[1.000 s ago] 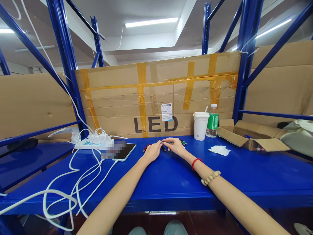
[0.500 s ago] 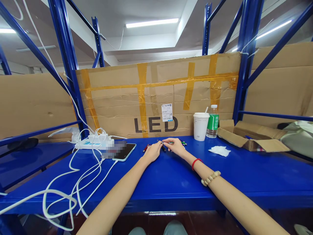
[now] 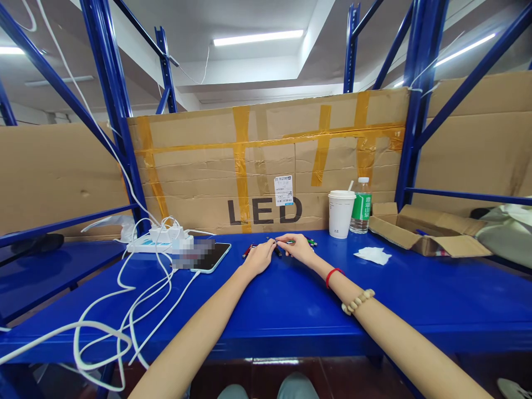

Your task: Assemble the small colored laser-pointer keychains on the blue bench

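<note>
Both my hands meet over the blue tabletop [image 3: 286, 302], fingertips close together. My right hand [image 3: 301, 249] is closed in a pinch on a slim pen [image 3: 286, 241], most of it covered by the fingers. At the pen's tip, my left hand [image 3: 260, 256] is closed, its fingers bent downward; what they pinch is too small to make out. A red pen [image 3: 248, 251] pokes out left of my left hand. Between the hands lies a black pen [image 3: 277, 252]. Green-marked pens [image 3: 311, 242] show behind my right hand.
Left are a phone [image 3: 216, 258], a power strip [image 3: 143, 244] and looping white cables [image 3: 124, 288]. To the right stand a paper cup [image 3: 341, 216] and a water bottle [image 3: 361, 208], with a tissue [image 3: 372, 255] and an open cardboard box [image 3: 399, 235]. A cardboard panel [image 3: 199, 183] closes the back.
Hardly anything differs. Both hands keep the same place and grip, and the view has shifted very slightly.
</note>
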Demonstrator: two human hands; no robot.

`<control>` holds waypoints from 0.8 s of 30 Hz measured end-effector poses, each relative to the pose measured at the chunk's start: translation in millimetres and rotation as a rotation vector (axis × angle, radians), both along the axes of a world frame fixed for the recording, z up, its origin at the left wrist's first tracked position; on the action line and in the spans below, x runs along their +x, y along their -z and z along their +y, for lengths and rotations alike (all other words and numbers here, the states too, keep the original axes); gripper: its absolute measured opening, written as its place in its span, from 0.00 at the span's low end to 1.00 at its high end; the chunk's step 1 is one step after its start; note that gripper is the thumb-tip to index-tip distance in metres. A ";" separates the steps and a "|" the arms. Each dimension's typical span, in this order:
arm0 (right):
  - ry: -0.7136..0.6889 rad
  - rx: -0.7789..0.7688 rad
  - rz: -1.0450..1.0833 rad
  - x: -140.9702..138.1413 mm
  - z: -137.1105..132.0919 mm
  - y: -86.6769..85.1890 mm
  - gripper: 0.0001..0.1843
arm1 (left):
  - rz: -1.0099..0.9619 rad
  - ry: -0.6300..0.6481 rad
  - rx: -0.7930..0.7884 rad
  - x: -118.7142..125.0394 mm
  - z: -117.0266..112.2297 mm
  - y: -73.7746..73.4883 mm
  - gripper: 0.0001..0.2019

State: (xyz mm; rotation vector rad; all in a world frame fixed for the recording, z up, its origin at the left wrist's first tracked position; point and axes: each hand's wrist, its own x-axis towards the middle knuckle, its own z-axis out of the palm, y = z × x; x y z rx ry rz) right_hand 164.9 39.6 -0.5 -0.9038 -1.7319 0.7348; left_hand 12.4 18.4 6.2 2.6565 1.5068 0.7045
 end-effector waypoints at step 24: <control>0.004 -0.009 -0.022 0.3 -0.6 -0.4 0.15 | 0.010 -0.002 -0.001 0.0 -0.1 0.7 0.15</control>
